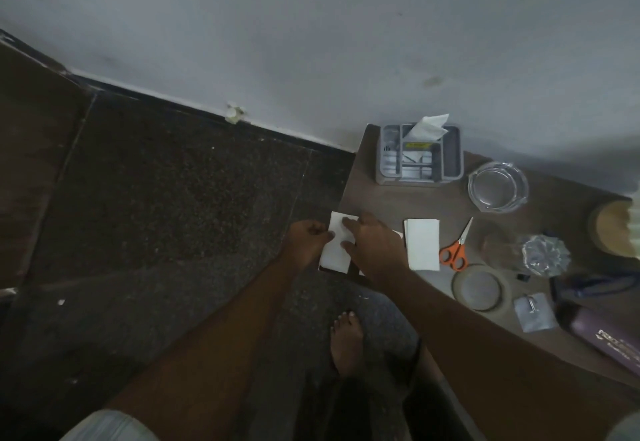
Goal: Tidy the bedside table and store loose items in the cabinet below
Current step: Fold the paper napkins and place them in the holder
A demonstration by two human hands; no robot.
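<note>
Both hands meet on the white paper point(334, 256) at the desk point(398, 200)'s left edge: left hand point(306, 243) seemingly pinching it, right hand point(375, 245) pressing flat-fingered.

Two bare arms come out of short, pale sleeves. The left sleeve point(107, 426) has faint lines, and the right sleeve point(625, 428) is just a corner. The left hand point(308, 240), right hand point(374, 243) and one foot point(346, 343) are bare too.
</note>
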